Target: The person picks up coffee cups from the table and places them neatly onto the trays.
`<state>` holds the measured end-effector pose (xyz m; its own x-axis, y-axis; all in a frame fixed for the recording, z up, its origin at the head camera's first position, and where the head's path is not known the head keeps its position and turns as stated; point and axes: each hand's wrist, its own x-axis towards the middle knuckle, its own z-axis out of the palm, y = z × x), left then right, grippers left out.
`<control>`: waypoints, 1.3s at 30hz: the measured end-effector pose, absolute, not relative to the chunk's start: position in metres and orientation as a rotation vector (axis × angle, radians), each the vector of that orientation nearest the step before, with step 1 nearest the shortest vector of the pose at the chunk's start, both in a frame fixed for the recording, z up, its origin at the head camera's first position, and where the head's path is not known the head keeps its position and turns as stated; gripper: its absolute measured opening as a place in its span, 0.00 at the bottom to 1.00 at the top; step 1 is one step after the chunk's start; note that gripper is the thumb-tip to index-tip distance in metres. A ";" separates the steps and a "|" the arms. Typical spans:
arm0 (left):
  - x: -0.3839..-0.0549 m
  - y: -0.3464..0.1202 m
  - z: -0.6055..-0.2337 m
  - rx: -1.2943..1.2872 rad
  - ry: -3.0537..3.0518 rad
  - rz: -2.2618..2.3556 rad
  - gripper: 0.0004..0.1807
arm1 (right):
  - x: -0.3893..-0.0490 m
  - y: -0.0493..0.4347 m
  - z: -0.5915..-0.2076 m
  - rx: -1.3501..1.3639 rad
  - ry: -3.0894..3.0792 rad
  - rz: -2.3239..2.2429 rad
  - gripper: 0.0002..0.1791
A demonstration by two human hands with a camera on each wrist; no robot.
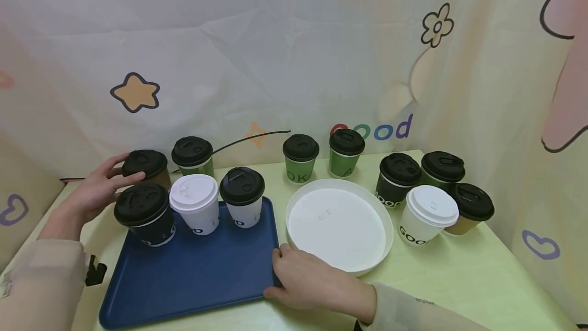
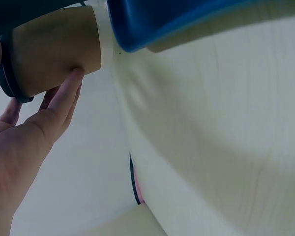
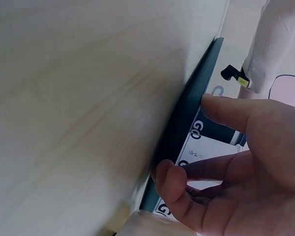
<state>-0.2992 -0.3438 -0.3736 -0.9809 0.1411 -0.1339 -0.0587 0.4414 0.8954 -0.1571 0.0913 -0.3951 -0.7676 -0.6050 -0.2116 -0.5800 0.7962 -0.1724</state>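
Observation:
My left hand (image 1: 98,188) holds a brown paper cup (image 1: 146,163) with a black lid, at the far left behind the tray. In the left wrist view its fingers touch the side of this cup (image 2: 59,49). My right hand (image 1: 317,280) grips the right edge of a blue tray (image 1: 202,280), near its front corner. Along the tray's back part stand a black cup (image 1: 153,229) with a black lid, a white cup (image 1: 202,216) with a white lid, and a white cup (image 1: 248,213) with a black lid.
A green cup (image 1: 197,160) stands behind the tray. Two more, a green cup (image 1: 299,167) and another green cup (image 1: 344,160), stand behind a round white plate (image 1: 294,229). Several lidded cups cluster right of it, a white cup (image 1: 420,223) in front. A patterned curtain (image 1: 257,65) hangs behind.

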 end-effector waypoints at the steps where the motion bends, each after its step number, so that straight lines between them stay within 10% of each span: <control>1: -0.298 -0.345 -0.373 0.086 2.509 1.563 0.55 | -0.157 0.091 -0.395 -0.914 2.726 -0.141 0.40; 39: -0.218 -0.442 -0.405 0.298 2.463 1.976 0.38 | -0.155 0.092 -0.395 -0.945 2.754 -0.147 0.40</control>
